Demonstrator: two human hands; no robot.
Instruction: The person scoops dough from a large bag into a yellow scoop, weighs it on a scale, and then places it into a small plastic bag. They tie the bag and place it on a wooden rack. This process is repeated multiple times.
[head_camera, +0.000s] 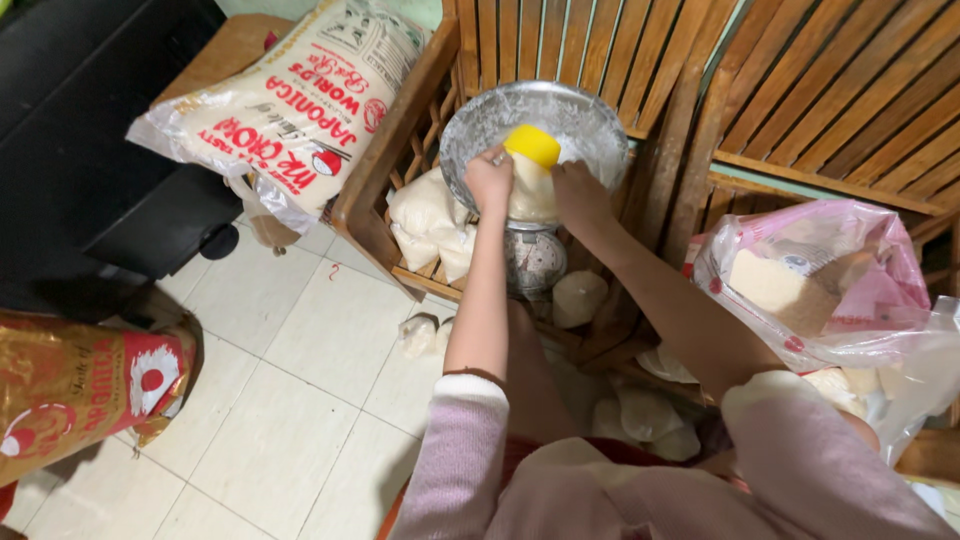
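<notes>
My left hand (488, 180) and my right hand (580, 193) both grip a small clear plastic bag of white grain (531, 195), one on each side. A yellow scoop (532, 145) sits at the bag's mouth, tilted over it. Bag and scoop are held above the round metal pan (585, 115) of a weighing scale, whose dial (533, 260) shows below my hands. The pan is dusted with white grain.
Filled small bags of white grain (428, 212) lie on the wooden bench (380, 170) and on the tiled floor (417, 335). A large white grain sack (290, 110) leans at upper left, a gold and red sack (80, 395) at lower left, a pink-printed plastic bag (820, 285) at right.
</notes>
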